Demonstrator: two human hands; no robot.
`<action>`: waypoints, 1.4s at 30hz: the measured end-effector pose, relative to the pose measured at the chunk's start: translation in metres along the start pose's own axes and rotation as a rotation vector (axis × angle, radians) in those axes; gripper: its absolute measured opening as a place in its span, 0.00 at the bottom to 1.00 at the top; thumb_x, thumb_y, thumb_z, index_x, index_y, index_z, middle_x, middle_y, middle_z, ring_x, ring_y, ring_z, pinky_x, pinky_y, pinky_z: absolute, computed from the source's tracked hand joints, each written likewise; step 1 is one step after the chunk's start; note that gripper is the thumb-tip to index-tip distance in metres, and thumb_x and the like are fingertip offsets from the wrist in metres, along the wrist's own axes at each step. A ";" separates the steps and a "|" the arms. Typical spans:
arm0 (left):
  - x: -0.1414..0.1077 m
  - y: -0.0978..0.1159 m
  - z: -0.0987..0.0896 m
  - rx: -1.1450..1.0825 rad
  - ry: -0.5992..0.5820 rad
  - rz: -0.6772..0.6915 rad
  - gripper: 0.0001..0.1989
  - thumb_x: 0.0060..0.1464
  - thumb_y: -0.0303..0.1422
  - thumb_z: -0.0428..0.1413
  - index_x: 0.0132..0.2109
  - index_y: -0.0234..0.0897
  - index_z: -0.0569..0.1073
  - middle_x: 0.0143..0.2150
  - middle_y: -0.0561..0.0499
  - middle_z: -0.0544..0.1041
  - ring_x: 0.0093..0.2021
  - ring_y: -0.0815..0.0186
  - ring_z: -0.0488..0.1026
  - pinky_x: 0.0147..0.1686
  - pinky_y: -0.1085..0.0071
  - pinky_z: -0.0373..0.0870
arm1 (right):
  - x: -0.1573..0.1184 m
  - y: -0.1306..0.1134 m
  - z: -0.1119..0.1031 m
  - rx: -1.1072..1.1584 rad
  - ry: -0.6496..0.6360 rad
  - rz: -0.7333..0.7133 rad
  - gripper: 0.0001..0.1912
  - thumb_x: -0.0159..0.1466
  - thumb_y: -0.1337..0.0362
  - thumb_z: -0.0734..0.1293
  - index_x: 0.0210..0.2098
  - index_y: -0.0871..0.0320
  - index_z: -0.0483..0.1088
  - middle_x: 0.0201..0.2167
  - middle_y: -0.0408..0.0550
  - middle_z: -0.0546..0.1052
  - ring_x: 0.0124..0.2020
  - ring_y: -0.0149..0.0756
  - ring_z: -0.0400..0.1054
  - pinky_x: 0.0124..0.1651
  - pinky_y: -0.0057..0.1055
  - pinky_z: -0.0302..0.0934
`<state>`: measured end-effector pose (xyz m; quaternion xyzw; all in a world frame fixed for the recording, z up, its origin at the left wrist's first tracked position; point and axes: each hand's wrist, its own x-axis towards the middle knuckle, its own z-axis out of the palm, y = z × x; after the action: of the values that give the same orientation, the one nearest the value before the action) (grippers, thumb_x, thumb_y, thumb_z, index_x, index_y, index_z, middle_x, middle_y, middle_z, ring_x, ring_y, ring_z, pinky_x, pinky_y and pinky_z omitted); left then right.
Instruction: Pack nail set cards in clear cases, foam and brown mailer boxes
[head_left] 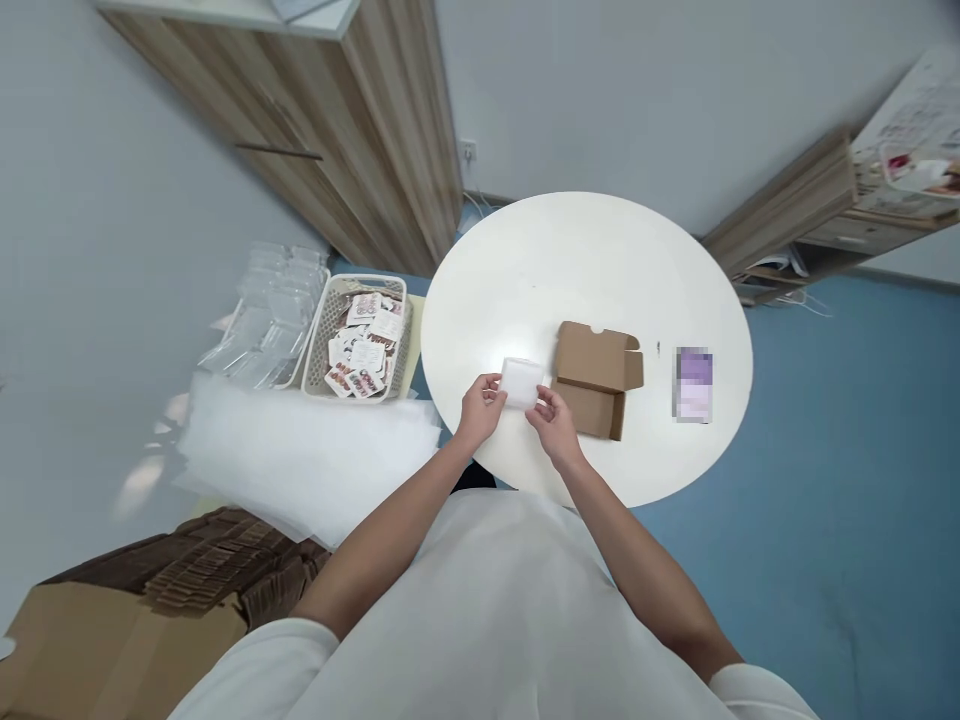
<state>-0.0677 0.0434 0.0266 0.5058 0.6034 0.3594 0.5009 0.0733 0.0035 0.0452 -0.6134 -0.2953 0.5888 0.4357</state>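
Note:
Over the near part of a round white table, both hands hold a small white square packet, which looks like something in thin foam wrap; its contents cannot be made out. My left hand pinches the left edge between thumb and fingers. On the opposite side, my right hand grips the lower right corner. Just beyond the right hand lies a brown cardboard box with its lid folded back, its lower left part hidden behind that hand.
A purple and white pixelated item and a tiny dark object lie on the table's right. Left of it are a basket of printed cards, clear plastic boxes, white foam sheets and stacked flat cardboard. Cabinets stand behind.

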 end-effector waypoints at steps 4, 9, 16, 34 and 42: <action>-0.009 0.014 0.055 0.011 -0.071 0.038 0.14 0.47 0.30 0.53 0.44 0.38 0.66 0.36 0.51 0.68 0.30 0.72 0.68 0.31 0.73 0.66 | -0.014 -0.001 -0.054 0.001 0.066 -0.096 0.28 0.50 0.64 0.66 0.51 0.54 0.59 0.51 0.50 0.65 0.49 0.37 0.63 0.52 0.38 0.58; -0.018 0.016 0.104 0.183 -0.154 0.044 0.12 0.48 0.28 0.51 0.43 0.38 0.65 0.33 0.51 0.70 0.29 0.70 0.68 0.33 0.71 0.66 | -0.014 0.015 -0.106 -0.172 0.104 -0.056 0.32 0.49 0.64 0.66 0.53 0.55 0.58 0.53 0.51 0.63 0.50 0.38 0.62 0.54 0.38 0.56; -0.021 0.016 0.119 0.624 -0.237 0.053 0.15 0.48 0.26 0.49 0.45 0.39 0.62 0.32 0.50 0.71 0.34 0.61 0.70 0.34 0.66 0.64 | 0.002 0.035 -0.129 -0.365 0.002 0.008 0.35 0.48 0.62 0.67 0.55 0.58 0.56 0.51 0.54 0.66 0.47 0.41 0.65 0.48 0.38 0.59; 0.019 0.037 0.091 0.182 -0.099 -0.281 0.30 0.52 0.51 0.43 0.56 0.36 0.55 0.56 0.38 0.61 0.52 0.59 0.64 0.43 0.66 0.64 | 0.040 0.006 -0.190 -0.031 0.224 0.151 0.32 0.52 0.42 0.58 0.51 0.53 0.60 0.50 0.51 0.66 0.42 0.37 0.65 0.38 0.33 0.61; 0.035 0.043 0.099 -0.037 -0.185 -0.369 0.37 0.49 0.58 0.34 0.57 0.36 0.58 0.54 0.39 0.66 0.51 0.59 0.65 0.42 0.65 0.65 | 0.064 -0.010 -0.183 0.069 0.045 0.179 0.36 0.55 0.37 0.44 0.48 0.50 0.66 0.45 0.47 0.72 0.40 0.38 0.64 0.40 0.36 0.57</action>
<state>0.0392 0.0806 0.0352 0.4082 0.6308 0.2243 0.6206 0.2622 0.0297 0.0112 -0.6348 -0.2091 0.6213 0.4090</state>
